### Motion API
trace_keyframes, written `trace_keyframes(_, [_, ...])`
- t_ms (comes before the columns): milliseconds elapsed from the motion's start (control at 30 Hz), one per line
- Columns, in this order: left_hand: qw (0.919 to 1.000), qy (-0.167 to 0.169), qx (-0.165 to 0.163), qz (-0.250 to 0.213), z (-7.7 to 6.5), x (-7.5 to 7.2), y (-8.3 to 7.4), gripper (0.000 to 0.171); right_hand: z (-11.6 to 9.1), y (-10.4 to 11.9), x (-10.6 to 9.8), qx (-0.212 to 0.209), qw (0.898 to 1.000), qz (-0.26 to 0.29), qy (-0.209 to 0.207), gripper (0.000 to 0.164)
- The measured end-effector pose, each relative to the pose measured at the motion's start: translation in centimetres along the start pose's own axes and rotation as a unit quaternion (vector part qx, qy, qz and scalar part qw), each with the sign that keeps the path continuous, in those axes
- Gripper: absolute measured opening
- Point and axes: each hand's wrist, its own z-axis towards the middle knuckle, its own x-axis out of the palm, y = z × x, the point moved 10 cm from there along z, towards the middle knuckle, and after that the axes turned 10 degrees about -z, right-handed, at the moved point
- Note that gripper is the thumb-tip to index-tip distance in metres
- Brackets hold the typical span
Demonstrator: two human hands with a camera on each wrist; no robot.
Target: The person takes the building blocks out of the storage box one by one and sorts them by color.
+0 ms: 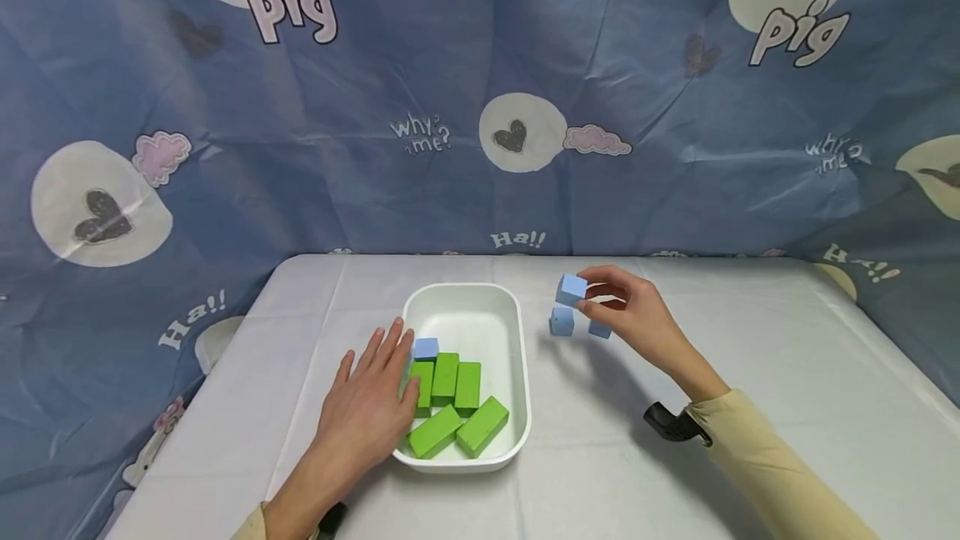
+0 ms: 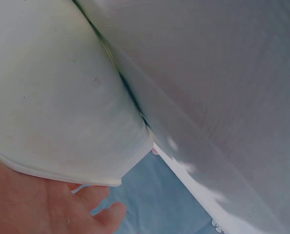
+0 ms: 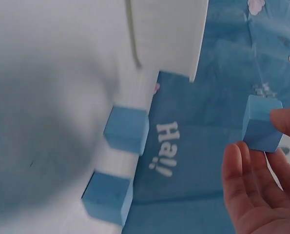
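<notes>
My right hand (image 1: 637,315) pinches a light blue cube (image 1: 572,290) between thumb and fingers, raised above the table to the right of the white tray (image 1: 522,407). In the right wrist view the held cube (image 3: 262,123) is clear of the other two. Those two blue cubes (image 1: 562,322) (image 3: 126,129) rest on the table just below it. My left hand (image 1: 371,402) lies with its fingers straight along the tray's left rim. Inside the tray are several green blocks (image 1: 446,379) and one blue cube (image 1: 426,348). The left wrist view shows the tray's outer wall (image 2: 62,97) over part of that hand.
A white cloth (image 1: 600,473) covers the table. Behind it hangs a blue printed curtain (image 1: 420,48), which also comes down past the table's left edge. A black band (image 1: 675,423) sits at the right wrist, by the beige sleeve.
</notes>
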Motion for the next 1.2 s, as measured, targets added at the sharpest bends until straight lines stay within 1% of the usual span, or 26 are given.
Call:
trace_keyframes(233, [1.0000,0.000,0.003,0.000,0.0,0.0,0.0,0.059,-1.1,-1.4,-2.1,0.021,0.999,-0.015,-0.022,0.037])
trace_keyframes(467, [1.0000,0.002,0.002,0.002,0.0,0.2,0.1,0.059,-1.7,-2.1,-4.0,0.005,0.998,-0.034,-0.054,0.037])
trace_keyframes(600, [1.0000,0.002,0.002,0.001,0.0,0.2,0.1,0.059,-2.1,-2.7,-4.9,0.006,0.997,-0.048,-0.067,0.038])
trace_keyframes(967, [1.0000,0.001,-0.001,0.000,0.0,0.2,0.1,0.059,-2.8,-4.9,-7.7,0.026,0.990,-0.101,-0.099,0.037])
trace_keyframes(1200, [1.0000,-0.001,-0.001,0.000,0.0,0.2,0.1,0.059,-3.8,-6.7,-9.6,0.048,0.985,-0.124,-0.113,0.039])
